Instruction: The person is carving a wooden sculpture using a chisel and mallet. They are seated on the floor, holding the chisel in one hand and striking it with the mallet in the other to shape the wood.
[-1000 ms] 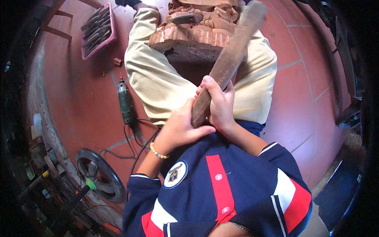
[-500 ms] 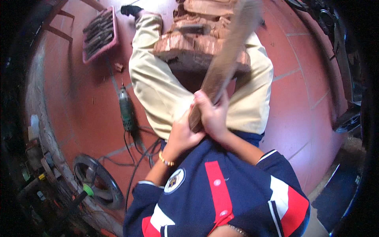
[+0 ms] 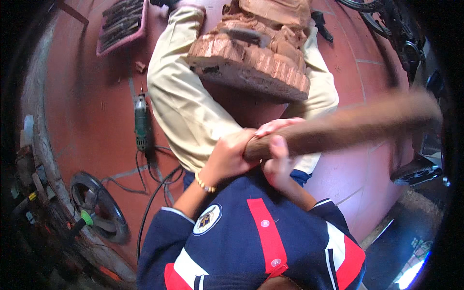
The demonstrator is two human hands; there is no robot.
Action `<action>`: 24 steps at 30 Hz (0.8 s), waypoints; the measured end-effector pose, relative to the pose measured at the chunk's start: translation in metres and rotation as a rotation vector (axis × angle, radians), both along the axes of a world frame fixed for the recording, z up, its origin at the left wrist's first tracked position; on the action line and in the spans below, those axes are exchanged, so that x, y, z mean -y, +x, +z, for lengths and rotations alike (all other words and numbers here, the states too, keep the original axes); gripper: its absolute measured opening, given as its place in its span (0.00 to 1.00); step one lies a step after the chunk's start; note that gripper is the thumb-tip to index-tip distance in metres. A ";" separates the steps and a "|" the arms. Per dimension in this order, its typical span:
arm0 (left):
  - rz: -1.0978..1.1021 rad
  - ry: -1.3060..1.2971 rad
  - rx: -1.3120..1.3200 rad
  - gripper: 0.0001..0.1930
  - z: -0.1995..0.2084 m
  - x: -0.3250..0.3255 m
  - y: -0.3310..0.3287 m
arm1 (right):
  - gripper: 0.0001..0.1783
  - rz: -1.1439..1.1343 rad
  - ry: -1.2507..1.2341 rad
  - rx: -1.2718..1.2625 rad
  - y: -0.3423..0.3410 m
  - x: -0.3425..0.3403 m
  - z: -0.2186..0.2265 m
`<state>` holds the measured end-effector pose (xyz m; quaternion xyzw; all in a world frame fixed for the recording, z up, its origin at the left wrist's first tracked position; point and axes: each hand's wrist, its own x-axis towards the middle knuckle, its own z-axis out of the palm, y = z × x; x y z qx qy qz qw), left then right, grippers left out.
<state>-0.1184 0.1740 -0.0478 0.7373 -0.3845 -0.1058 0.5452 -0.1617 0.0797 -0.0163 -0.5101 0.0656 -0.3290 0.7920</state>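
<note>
A thick brown wooden stick (image 3: 348, 125) stretches from my lap to the right, its far end smeared by motion. My left hand (image 3: 233, 154) is closed round its near end. Just beyond, my right hand (image 3: 279, 162) wraps the stick, with the thumb on the near side and the fingers over the far side. Between my legs stands a carved reddish wood block (image 3: 256, 53) with a rough-cut base, apart from both hands. A dark, flat-looking object (image 3: 244, 36) lies on its carved surface.
On the tiled floor to the left lie a green corded rotary tool (image 3: 140, 121) and a wood chip (image 3: 140, 66). A pink basket (image 3: 142, 31) holds several dark tools. A black wheel (image 3: 99, 205) rests lower left. Dark machinery (image 3: 418, 53) stands at the right.
The stick has swung from pointing up and away over the carved block to pointing right. Both hands still hold it. The block now shows more fully, as the view has shifted slightly.
</note>
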 end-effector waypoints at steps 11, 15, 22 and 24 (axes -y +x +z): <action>0.137 0.045 -0.194 0.24 -0.004 0.014 -0.031 | 0.15 -0.013 0.139 -0.379 -0.006 0.012 -0.007; -0.125 -0.106 0.040 0.21 0.012 0.042 0.002 | 0.24 -0.109 -0.087 0.128 -0.015 0.036 0.002; 0.327 0.088 -0.679 0.17 -0.011 0.034 -0.048 | 0.06 0.191 -0.067 -0.785 0.008 0.034 -0.019; 0.189 0.036 -0.329 0.26 -0.006 0.043 -0.048 | 0.09 0.097 0.043 -0.579 -0.010 0.050 -0.016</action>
